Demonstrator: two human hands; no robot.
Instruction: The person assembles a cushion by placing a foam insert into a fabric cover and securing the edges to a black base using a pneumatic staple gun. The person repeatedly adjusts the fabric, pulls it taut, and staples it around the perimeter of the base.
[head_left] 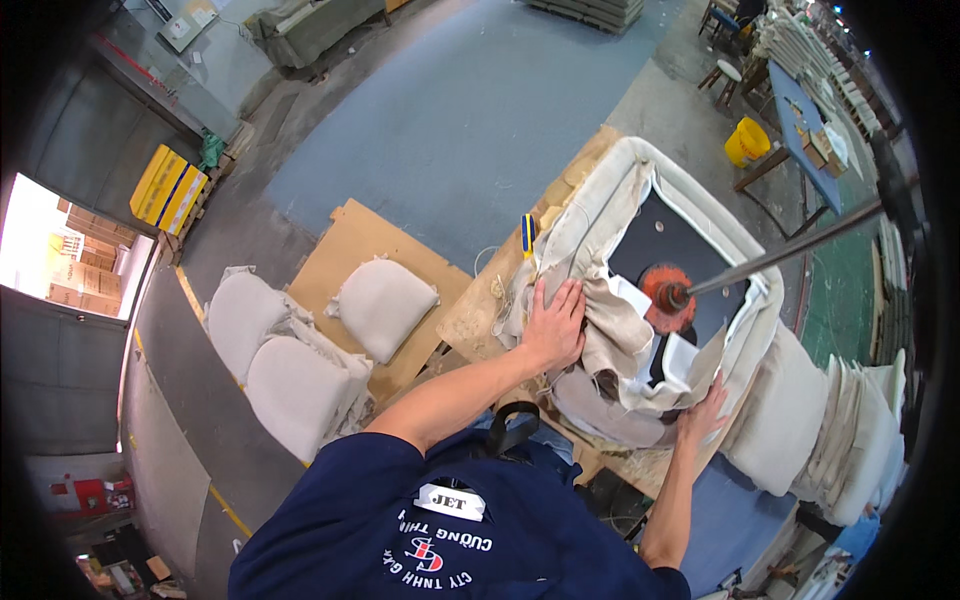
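Fingers [568, 296] of both hands press the beige fabric [620, 335] between them.

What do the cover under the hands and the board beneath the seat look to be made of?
Cover: beige woven fabric, matte, judging by its soft folds and frayed threads. Board: probably plywood or fibreboard, raw and unfinished, with a flat tan face and chipped edges.

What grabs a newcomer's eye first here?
The orange disc on a metal rod, pressing the dark underside of a seat cushion wrapped in cream fabric on the bench at right. The left hand lies flat on the fabric; the right hand touches its near edge. Finished cushions lie on the floor at left.
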